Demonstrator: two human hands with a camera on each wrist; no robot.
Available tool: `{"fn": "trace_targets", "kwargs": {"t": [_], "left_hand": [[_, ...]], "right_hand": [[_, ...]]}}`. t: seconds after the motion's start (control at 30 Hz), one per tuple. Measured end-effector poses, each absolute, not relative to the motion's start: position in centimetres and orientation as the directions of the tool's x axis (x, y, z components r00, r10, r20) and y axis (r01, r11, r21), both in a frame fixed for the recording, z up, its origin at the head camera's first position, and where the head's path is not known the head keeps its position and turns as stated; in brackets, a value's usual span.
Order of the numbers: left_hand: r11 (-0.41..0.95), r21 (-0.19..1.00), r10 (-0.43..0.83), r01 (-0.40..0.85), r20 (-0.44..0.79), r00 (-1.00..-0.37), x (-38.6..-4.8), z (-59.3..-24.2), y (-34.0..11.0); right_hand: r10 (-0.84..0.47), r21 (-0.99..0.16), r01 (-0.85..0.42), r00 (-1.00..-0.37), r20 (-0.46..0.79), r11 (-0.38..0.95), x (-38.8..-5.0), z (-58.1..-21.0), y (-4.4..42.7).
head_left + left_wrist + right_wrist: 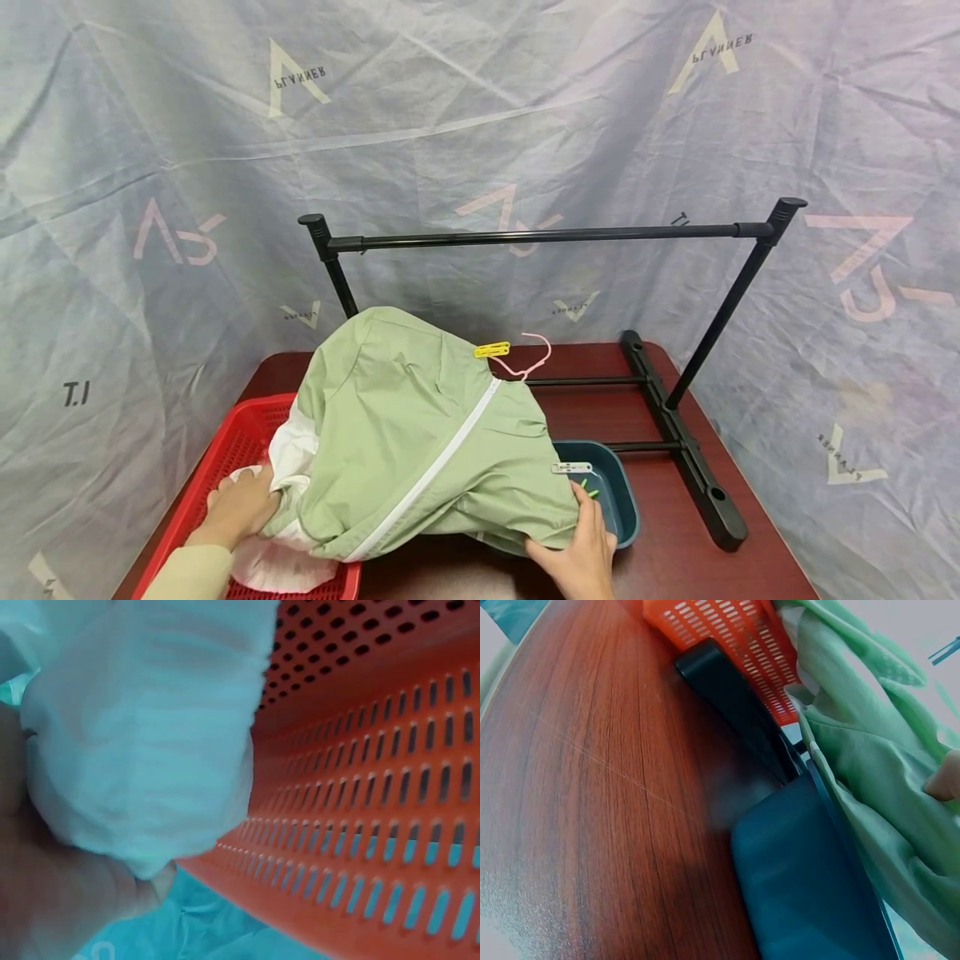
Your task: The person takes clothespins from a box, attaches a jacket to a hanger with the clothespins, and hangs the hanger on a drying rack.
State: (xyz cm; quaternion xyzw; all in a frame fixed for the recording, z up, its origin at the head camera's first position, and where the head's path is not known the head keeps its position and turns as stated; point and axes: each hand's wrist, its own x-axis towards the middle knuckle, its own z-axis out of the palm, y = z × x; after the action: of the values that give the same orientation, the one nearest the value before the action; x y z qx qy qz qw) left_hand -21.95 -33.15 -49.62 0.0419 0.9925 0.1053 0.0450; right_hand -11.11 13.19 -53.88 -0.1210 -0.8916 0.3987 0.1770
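A light green jacket [420, 417] with a white zip is spread across the middle in the head view, on a pink hanger [534, 367]. A yellow clip [492, 350] sits at its collar and a white clip [572, 468] at its right edge. My left hand [238, 504] grips bunched white fabric [150, 742] at the jacket's left side, over the red basket; whether this is part of the jacket is unclear. With my right hand [581, 550] I hold the jacket's lower right edge beside the teal tray; folds hide part of the grip.
The red perforated basket [197, 492] stands on the left of the brown table [675, 533], with white cloth inside. A teal tray [626, 500] holding green clips lies partly under the jacket. Behind rises a black rack [555, 237], its foot [690, 450] at the right.
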Motion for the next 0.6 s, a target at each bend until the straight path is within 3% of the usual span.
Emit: {"fn": "trace_targets", "kwargs": {"t": [0.3,0.6], "left_hand": [[0.984,0.170,0.057,0.053,-0.019,-0.998,-21.7,-48.4,-32.6],[0.982,0.188,0.007,0.034,0.143,-0.990,-21.2,-47.7,-32.0]], "right_hand": [[0.360,-0.760,0.089,-0.912,0.198,0.644,-11.1,-53.8,13.3],[0.350,-0.754,0.059,-0.908,0.232,0.654,-11.1,-53.7,13.5]]}}
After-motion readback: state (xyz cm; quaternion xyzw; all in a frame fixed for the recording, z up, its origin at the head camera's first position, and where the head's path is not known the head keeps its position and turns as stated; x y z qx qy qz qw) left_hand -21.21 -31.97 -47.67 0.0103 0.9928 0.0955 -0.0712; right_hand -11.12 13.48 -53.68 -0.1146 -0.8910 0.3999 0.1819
